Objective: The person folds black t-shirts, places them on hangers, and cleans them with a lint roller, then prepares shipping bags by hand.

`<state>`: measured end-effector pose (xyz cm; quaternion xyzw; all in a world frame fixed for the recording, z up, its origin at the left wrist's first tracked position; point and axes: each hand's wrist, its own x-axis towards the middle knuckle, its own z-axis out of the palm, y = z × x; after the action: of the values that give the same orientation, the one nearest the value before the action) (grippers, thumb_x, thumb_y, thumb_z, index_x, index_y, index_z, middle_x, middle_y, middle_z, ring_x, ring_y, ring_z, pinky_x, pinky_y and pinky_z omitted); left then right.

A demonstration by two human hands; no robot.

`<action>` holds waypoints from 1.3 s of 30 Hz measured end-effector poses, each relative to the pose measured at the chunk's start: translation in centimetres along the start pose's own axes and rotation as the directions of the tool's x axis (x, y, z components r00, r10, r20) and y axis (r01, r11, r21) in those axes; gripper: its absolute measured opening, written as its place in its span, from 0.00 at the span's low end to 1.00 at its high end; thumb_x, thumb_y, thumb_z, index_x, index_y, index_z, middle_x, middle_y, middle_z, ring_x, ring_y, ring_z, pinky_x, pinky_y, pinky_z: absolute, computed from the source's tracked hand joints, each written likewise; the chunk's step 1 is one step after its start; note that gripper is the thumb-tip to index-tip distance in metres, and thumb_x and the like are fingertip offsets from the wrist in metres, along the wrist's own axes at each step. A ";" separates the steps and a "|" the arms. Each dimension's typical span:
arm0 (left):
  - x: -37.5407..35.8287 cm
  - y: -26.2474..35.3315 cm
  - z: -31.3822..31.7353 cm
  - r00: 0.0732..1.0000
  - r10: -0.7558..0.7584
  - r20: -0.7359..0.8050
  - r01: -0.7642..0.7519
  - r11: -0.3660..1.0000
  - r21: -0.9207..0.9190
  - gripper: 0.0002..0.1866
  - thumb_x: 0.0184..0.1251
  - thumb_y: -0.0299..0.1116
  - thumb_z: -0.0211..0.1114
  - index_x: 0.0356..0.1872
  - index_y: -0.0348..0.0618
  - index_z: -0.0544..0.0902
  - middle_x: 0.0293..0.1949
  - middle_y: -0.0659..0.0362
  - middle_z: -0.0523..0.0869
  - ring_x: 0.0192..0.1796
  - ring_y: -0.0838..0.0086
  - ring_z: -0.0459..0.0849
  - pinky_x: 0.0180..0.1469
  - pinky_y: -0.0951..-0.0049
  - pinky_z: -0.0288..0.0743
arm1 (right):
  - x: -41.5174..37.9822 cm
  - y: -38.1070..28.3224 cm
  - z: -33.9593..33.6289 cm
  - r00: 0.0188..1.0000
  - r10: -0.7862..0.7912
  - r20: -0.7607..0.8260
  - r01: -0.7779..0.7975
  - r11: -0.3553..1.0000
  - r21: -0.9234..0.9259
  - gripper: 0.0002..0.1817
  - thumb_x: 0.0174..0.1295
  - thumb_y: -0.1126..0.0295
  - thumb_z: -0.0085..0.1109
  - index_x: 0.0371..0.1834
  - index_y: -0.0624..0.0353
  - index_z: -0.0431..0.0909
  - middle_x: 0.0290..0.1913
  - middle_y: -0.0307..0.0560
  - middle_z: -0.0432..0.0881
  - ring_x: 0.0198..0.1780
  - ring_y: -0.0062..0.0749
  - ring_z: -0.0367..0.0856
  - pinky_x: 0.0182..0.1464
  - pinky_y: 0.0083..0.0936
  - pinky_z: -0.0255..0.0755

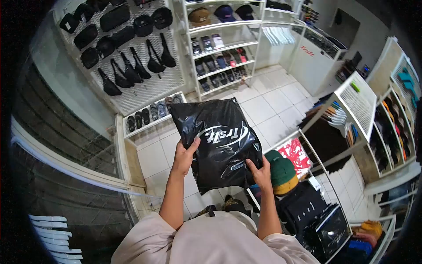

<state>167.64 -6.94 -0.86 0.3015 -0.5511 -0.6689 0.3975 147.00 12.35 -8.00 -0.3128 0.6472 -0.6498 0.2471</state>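
A glossy black plastic mailer bag (215,158) with white "Trslt." lettering is held up in front of my body, over the tiled floor. My left hand (185,155) grips its left edge, thumb on the front face. On the lower right edge, my right hand (260,170) is closed round the plastic, its thumb also on the front. Most of the other fingers are hidden behind the bag. It looks filled, with creases across its surface; its contents cannot be seen. Just right of my right hand are a green cap (279,167) and a yellow one (286,185).
A low display table (326,172) at the right holds a red patterned packet (295,155) and black folded items (303,207). Black bags (124,37) hang on the left wall mesh. A white shelf unit (224,26), a counter (310,61) and a clothes rack (329,127) stand farther off.
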 end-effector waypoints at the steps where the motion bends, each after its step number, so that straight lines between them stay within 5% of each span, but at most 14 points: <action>1: 0.5 -0.2 -1.3 0.999 -0.018 -0.041 0.017 0.999 -0.036 0.16 0.77 0.33 0.68 0.59 0.37 0.83 0.52 0.63 0.88 0.53 0.78 0.82 0.61 0.75 0.73 | 1.2 -0.2 0.9 0.999 -0.001 0.048 0.000 1.000 0.006 0.17 0.68 0.71 0.71 0.55 0.69 0.82 0.47 0.43 0.89 0.44 0.24 0.84 0.49 0.26 0.79; 10: 8.9 -1.6 -6.1 0.980 -0.121 -0.160 0.079 0.965 -0.250 0.23 0.77 0.34 0.67 0.67 0.38 0.78 0.61 0.58 0.85 0.62 0.69 0.83 0.68 0.67 0.72 | 13.8 1.4 5.9 0.981 -0.001 0.193 -0.024 0.992 0.126 0.16 0.69 0.73 0.69 0.57 0.69 0.82 0.46 0.43 0.88 0.47 0.22 0.83 0.53 0.23 0.78; 14: 17.5 -2.9 -6.9 0.937 -0.291 -0.193 0.218 0.919 -0.327 0.19 0.77 0.36 0.67 0.63 0.40 0.80 0.58 0.59 0.87 0.58 0.71 0.86 0.60 0.67 0.80 | 22.8 1.4 6.2 0.982 0.034 0.186 -0.017 0.996 -0.092 0.13 0.68 0.74 0.69 0.52 0.69 0.83 0.42 0.42 0.88 0.42 0.20 0.82 0.48 0.23 0.78; 16: 21.5 -0.9 -5.9 0.952 -0.276 -0.135 0.234 0.936 -0.263 0.21 0.77 0.37 0.68 0.64 0.41 0.80 0.58 0.59 0.87 0.56 0.72 0.87 0.59 0.67 0.81 | 27.1 1.0 7.2 0.990 0.020 0.139 -0.033 0.995 0.092 0.13 0.68 0.75 0.68 0.52 0.69 0.83 0.41 0.42 0.89 0.41 0.20 0.82 0.46 0.22 0.78; 21: 29.5 0.5 -3.0 0.973 -0.227 -0.032 0.202 0.914 -0.353 0.22 0.78 0.39 0.65 0.67 0.41 0.79 0.59 0.60 0.87 0.58 0.72 0.87 0.60 0.67 0.81 | 35.4 -1.1 6.3 0.993 -0.057 0.099 0.055 0.998 0.024 0.12 0.67 0.75 0.69 0.51 0.69 0.83 0.39 0.41 0.88 0.39 0.19 0.81 0.46 0.23 0.77; 24: 33.4 -0.5 -2.4 0.929 -0.315 0.195 0.371 0.772 -0.516 0.26 0.81 0.46 0.61 0.70 0.41 0.77 0.64 0.56 0.85 0.63 0.66 0.85 0.67 0.61 0.79 | 38.0 -3.0 4.0 0.991 -0.075 0.112 0.080 0.996 -0.046 0.11 0.67 0.74 0.69 0.50 0.68 0.84 0.37 0.39 0.87 0.39 0.18 0.80 0.44 0.21 0.76; 30: 43.6 -4.8 3.6 0.812 -0.418 0.406 0.561 0.751 -0.349 0.24 0.82 0.47 0.60 0.67 0.40 0.79 0.61 0.55 0.87 0.60 0.66 0.87 0.65 0.62 0.80 | 38.5 -2.8 -1.0 0.985 -0.033 -0.170 0.023 0.998 -0.061 0.13 0.66 0.73 0.70 0.50 0.68 0.84 0.38 0.39 0.88 0.40 0.19 0.81 0.45 0.21 0.77; 39: 55.6 -10.9 20.8 0.647 -0.339 0.683 0.627 0.747 -0.223 0.24 0.84 0.44 0.57 0.71 0.40 0.75 0.65 0.58 0.83 0.64 0.68 0.82 0.69 0.63 0.74 | 41.5 -1.0 -8.8 0.817 -0.072 -0.572 -0.071 0.972 -0.223 0.13 0.67 0.72 0.69 0.51 0.67 0.85 0.37 0.40 0.89 0.38 0.18 0.80 0.45 0.21 0.76</action>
<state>120.07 -43.84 -5.25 0.1139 -0.3765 -0.9175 0.0584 112.42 -11.71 -3.16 -0.1285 0.7635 -0.6329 0.0009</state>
